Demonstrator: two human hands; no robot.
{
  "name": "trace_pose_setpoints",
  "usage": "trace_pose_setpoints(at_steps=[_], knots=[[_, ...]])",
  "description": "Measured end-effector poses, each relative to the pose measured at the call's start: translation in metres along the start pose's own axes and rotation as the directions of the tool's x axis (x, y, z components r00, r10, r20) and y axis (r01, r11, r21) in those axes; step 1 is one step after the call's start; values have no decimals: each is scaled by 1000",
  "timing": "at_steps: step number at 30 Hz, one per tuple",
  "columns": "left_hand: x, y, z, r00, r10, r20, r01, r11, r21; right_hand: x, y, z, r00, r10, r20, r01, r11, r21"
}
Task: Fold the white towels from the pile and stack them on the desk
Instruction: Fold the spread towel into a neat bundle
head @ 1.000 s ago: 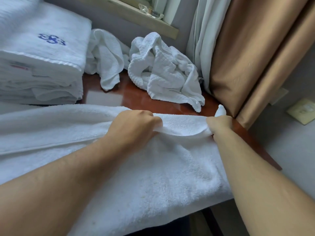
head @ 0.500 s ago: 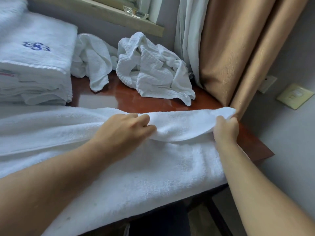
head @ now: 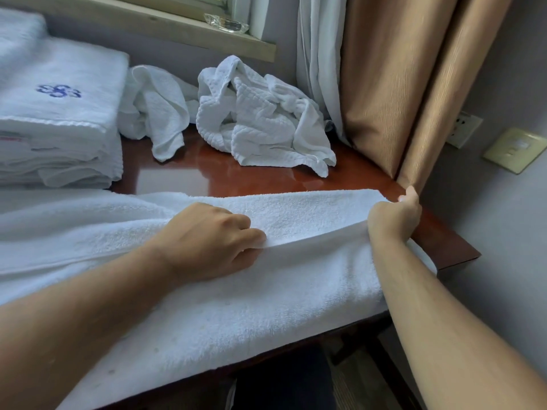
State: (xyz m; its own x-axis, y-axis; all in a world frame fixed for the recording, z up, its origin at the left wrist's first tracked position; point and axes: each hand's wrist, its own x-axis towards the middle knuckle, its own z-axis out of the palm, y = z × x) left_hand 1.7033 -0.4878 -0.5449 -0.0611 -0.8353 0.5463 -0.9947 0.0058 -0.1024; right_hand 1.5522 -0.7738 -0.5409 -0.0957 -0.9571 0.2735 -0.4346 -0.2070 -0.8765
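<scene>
A large white towel (head: 266, 291) lies spread across the front of the reddish-brown desk (head: 236, 173), its upper layer folded over. My left hand (head: 213, 238) pinches the folded edge near the middle. My right hand (head: 396, 214) grips the towel's far right corner at the desk's right end. Behind, a crumpled pile of white towels (head: 260, 119) sits against the wall, with another loose one (head: 157, 110) to its left. A stack of folded white towels (head: 56, 113) with a blue monogram stands at the back left.
Tan curtains (head: 393, 84) and a white sheer hang at the desk's right rear corner. A wooden window sill (head: 177, 28) carries a glass dish. Wall outlets (head: 515, 149) are on the right. The desk's right edge drops off beside my right hand.
My right hand has pulled the towel's corner farther right to the desk's end, stretching the fold flat. My left hand stays pinching the edge in the middle.
</scene>
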Motion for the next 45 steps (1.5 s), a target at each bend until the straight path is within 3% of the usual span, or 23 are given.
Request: trace_pose_setpoints(at_steps=[2, 4, 6, 7, 8, 10, 12, 13, 20, 25, 27, 29, 32, 35, 38, 41, 45], knots=[[1, 1, -1, 999, -7, 38, 7, 1000, 3, -3, -5, -3, 996, -69, -64, 57, 982, -178], [1, 4, -2, 998, -29, 57, 28, 999, 15, -8, -14, -5, 963, -261, -65, 229, 922, -311], [2, 5, -1, 997, -48, 63, 47, 999, 22, -15, -26, 0, 899, -424, 110, 431, 817, -383], [3, 5, -1, 997, -56, 60, 55, 998, 21, -21, -33, 5, 866, -428, 260, 500, 757, -420], [3, 5, 0, 996, -63, 60, 62, 998, 17, -29, -38, 12, 832, -373, 410, 543, 700, -465], [3, 4, 0, 995, -73, 65, 73, 997, 4, -41, -42, 26, 786, -115, 607, 531, 629, -568], [2, 2, 0, 994, -83, 72, 85, 996, -18, -50, -36, 37, 755, 103, 647, 468, 607, -643], [2, 1, 1, 993, -88, 80, 90, 996, -21, -50, -32, 41, 755, 125, 644, 458, 603, -653], [3, -5, 1, 970, -180, 166, 181, 983, 6, -19, -20, 45, 749, 70, 659, 506, 582, -637], [-26, -23, -17, 900, -380, 213, 348, 921, 174, -24, -35, 53, 806, 74, 587, 464, 537, -705], [-47, -33, -30, 840, -497, 217, 437, 857, 274, -47, -48, 55, 788, -7, 615, 526, 527, -668], [-72, -43, -44, 764, -615, 194, 541, 775, 325, -87, -60, 59, 673, -168, 720, 673, 543, -502], [-109, -54, -65, 656, -740, 149, 680, 665, 309, -165, -83, 63, 379, -353, 855, 831, 536, -147], [-141, -57, -84, 576, -807, 129, 756, 586, 291, -235, -108, 63, 95, -421, 902, 855, 498, 142], [-163, -54, -103, 560, -822, 105, 779, 566, 271, -275, -122, 62, -116, -476, 872, 858, 393, 330], [-180, -49, -118, 590, -806, 36, 772, 577, 267, -288, -122, 62, -218, -566, 795, 855, 282, 435], [-199, -48, -125, 569, -822, -24, 799, 545, 252, -288, -118, 62, -187, -689, 700, 827, 274, 491]])
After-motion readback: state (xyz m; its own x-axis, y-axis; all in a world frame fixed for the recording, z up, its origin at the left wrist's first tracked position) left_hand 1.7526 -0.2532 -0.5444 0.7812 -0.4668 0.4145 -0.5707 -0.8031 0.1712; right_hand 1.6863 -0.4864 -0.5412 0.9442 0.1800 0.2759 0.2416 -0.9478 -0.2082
